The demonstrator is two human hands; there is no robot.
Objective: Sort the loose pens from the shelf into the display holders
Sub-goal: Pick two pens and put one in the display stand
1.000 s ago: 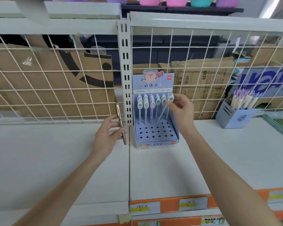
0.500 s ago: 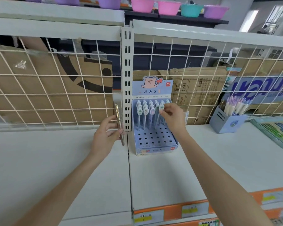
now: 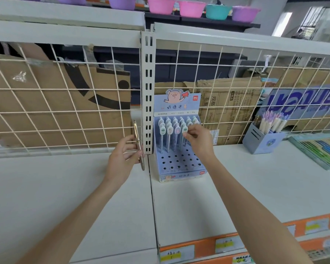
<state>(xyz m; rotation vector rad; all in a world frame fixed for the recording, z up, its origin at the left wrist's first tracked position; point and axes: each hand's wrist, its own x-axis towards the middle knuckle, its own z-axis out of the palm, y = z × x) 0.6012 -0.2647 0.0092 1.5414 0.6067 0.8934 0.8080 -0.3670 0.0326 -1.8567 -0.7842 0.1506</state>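
The right grip [image 3: 197,139] pinches the oval cartoon cap of a pastel gel pen [image 3: 184,130] between thumb and fingertips, the pen standing in a hole of the blue pig-themed display holder [image 3: 179,168] directly beneath that hand. More capped pens [image 3: 169,128] stand in rows just left of and behind the right grip, filling the holder's back holes, while the front holes below the wrist are bare. The left grip [image 3: 122,157] curls around a gold metal pen [image 3: 138,144], held nearly upright just beside the slotted shelf upright [image 3: 148,92], left of the holder. The holder stands on the white shelf [image 3: 236,178]. Well to the right of the right grip sits a blue pen cup [image 3: 263,141] holding white pens, and beyond it a tray of coloured pens [image 3: 320,151].
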